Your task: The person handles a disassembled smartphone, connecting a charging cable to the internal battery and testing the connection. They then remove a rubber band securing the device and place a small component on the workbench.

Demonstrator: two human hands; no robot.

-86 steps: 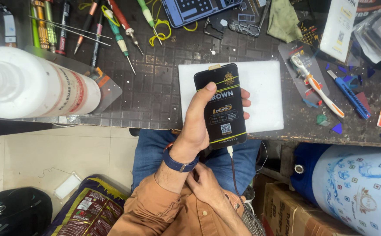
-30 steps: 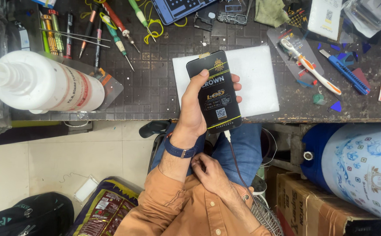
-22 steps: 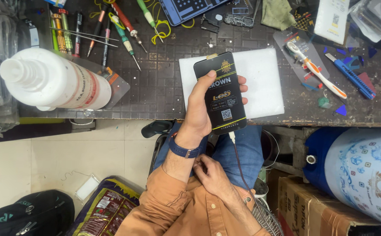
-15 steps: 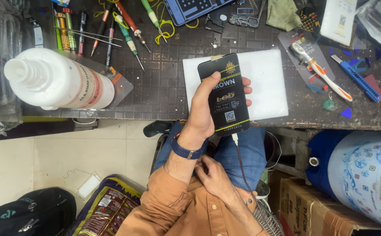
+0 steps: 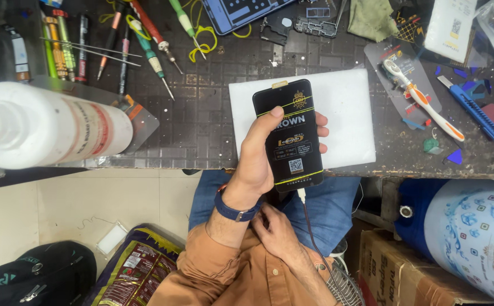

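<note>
At the far left a big white bottle (image 5: 43,127) lies on its side across the edge of the dark gridded surface (image 5: 201,130), its neck pointing left out of view; what it holds cannot be seen through the opaque wall. Above it a row of screwdrivers and tweezers (image 5: 116,39) lies loose on the surface, handles mostly toward the top of the view. On the floor below sit a black bag (image 5: 31,280) and a printed plastic sack (image 5: 130,272), both closed.

In the middle, the left hand (image 5: 258,164) holds a black phone (image 5: 287,139) over a white rectangular mat (image 5: 337,119). The thumb lies along the phone's left edge, and the fingers (image 5: 321,120) wrap round the right edge, closed firmly on it. The phone's long axis runs nearly straight away from the person, tilted slightly left at the top; its top end points toward the back of the surface, and its bottom end hangs over the front edge above the person's blue-trousered lap. A cable (image 5: 309,221) is plugged into the bottom end and trails down. The right hand (image 5: 275,226) rests low against the orange shirt, just below the left wrist; its fingers are curled, and whether they grip anything cannot be told.

Further right lie a white and orange toothbrush (image 5: 422,99) on a clear packet and a blue utility knife (image 5: 473,110). At the lower right stand a patterned white and blue drum (image 5: 473,232), its contents hidden, and a cardboard box (image 5: 405,277).
</note>
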